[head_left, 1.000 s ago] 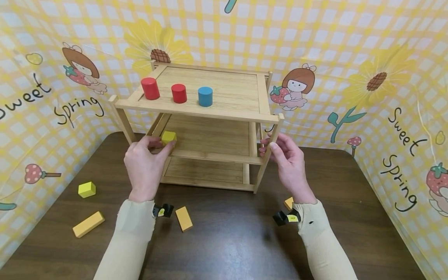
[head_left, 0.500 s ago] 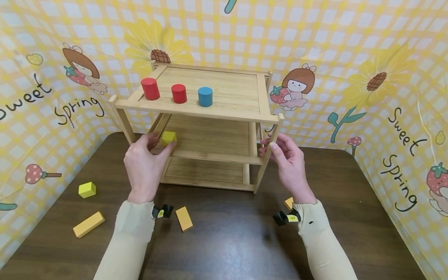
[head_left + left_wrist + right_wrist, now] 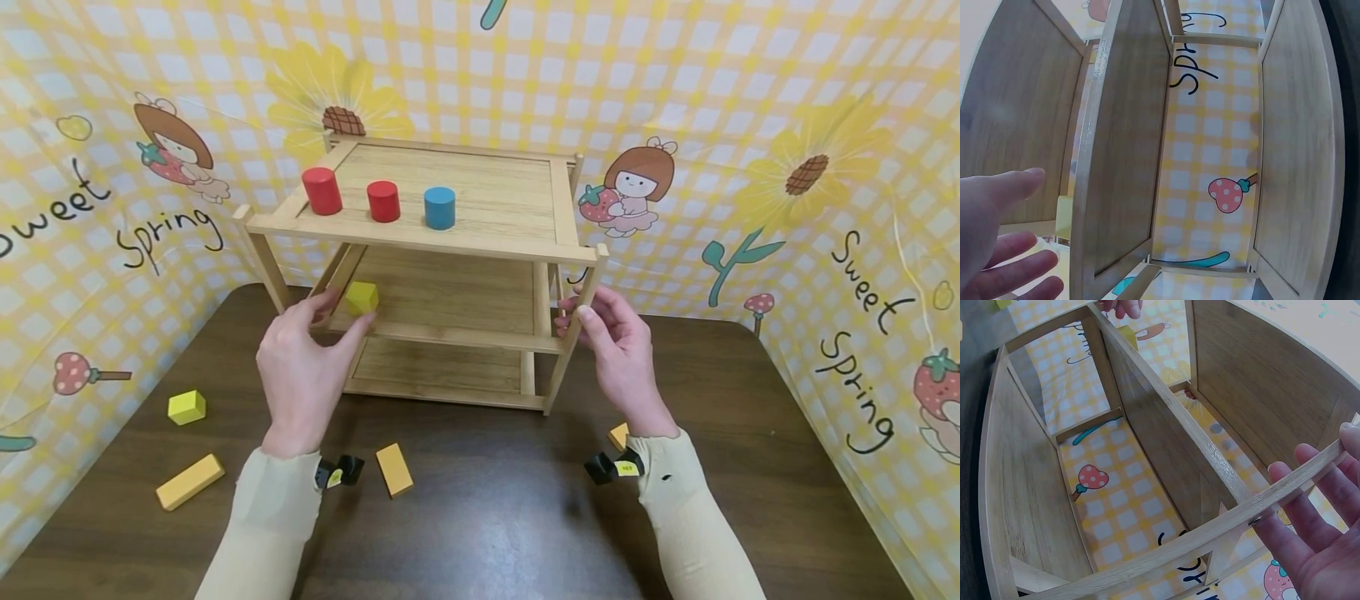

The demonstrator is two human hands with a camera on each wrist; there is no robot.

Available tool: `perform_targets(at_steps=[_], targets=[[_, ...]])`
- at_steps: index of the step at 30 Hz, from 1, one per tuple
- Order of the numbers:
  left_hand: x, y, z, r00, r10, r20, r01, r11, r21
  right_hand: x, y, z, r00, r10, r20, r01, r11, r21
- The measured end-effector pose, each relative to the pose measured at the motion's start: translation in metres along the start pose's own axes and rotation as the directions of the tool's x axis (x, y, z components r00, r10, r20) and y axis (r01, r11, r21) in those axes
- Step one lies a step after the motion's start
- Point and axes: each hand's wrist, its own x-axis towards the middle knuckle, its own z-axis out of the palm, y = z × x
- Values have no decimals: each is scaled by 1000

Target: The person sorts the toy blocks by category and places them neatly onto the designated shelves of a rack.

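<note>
A three-tier wooden shelf rack stands on the dark table. On the left end of its middle tier sits a yellow cube. My left hand is just in front of the cube, thumb and fingers spread apart around it; in the left wrist view the cube stands beyond the parted fingers. My right hand holds the rack's front right post, thumb in front and fingers behind, as the right wrist view also shows. Along the top tier's front stand a larger red cylinder, a smaller red cylinder and a blue cylinder.
At the table's left lie a yellow block and a long orange-yellow block. Another orange-yellow block lies before the rack, and one more is partly hidden by the right wrist. Patterned cloth surrounds the table.
My left hand has let go of the yellow cube, its fingers parting and drawing back slightly toward me and left. The cube stays on the middle tier; my right hand keeps its place.
</note>
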Motion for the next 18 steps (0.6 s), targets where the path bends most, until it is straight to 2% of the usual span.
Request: perform_targets(at_steps=[11,18], targets=[[-8,1,-12,997,74,-30,-74,997,10,0,0,0,1000,-4,1,4,1000,5],[-11,1,-20,995,94,-15,-94,995,25,0,0,0,1000,4,-4,-4,1000,5]])
